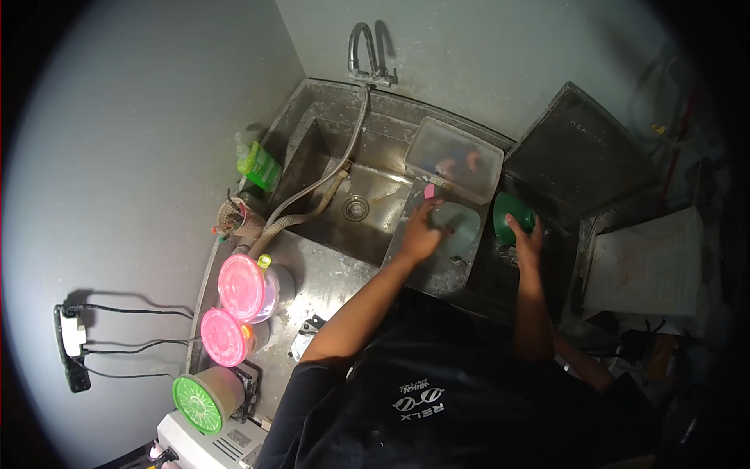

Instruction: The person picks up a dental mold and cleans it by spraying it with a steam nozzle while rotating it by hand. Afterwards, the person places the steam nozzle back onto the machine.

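Observation:
My right hand grips a dark green bowl at its right side, with the thumb over the near face. To its left, my left hand has index finger and thumb apart, over the edge of a translucent pale-green bowl or lid. Just beyond the index fingertip is a small pink piece; its kind is unclear, and I cannot tell whether the finger touches it. A clear rectangular plastic container, with orange shapes showing through, lies at the back behind both hands.
Left of the hands is a steel sink basin with a hose and tap. A green soap bottle stands at its left edge. Pink-lidded tubs line the counter. A dark panel leans at back right.

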`<state>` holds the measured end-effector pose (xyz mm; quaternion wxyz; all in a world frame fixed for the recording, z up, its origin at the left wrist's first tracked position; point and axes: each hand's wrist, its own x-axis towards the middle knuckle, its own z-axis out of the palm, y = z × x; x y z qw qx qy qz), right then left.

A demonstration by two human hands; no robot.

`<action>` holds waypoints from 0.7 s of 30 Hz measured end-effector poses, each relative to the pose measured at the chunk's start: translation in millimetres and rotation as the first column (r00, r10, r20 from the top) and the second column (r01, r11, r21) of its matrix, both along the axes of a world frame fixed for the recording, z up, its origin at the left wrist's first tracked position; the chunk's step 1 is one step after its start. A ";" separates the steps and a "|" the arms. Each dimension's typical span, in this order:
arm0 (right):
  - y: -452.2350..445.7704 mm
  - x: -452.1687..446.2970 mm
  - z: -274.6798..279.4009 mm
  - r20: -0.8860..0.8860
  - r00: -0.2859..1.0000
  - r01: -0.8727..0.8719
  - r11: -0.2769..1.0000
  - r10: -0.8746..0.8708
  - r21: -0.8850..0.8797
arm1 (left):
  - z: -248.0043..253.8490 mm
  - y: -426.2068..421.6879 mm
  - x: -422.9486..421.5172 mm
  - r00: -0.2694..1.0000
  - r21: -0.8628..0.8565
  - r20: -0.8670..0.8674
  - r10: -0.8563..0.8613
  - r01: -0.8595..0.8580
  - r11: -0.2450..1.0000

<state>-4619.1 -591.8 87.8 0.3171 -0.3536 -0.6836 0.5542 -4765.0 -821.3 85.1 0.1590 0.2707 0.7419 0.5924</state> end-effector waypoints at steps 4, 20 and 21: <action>7.1 3.7 13.7 -0.010 1.000 0.017 0.997 -0.018 -0.073 | 17.5 27.9 9.8 0.862 -0.444 -0.450 -0.232 0.010 0.896; -31.4 -67.1 33.4 -0.434 0.851 -0.524 0.410 0.297 -0.747 | -21.1 -12.9 19.6 0.949 -0.277 -0.294 -0.113 0.029 0.960; -47.8 -74.3 35.4 -0.473 0.816 -0.566 0.299 0.331 -0.768 | -21.6 -23.3 20.7 0.987 0.051 -0.134 0.086 -0.079 0.996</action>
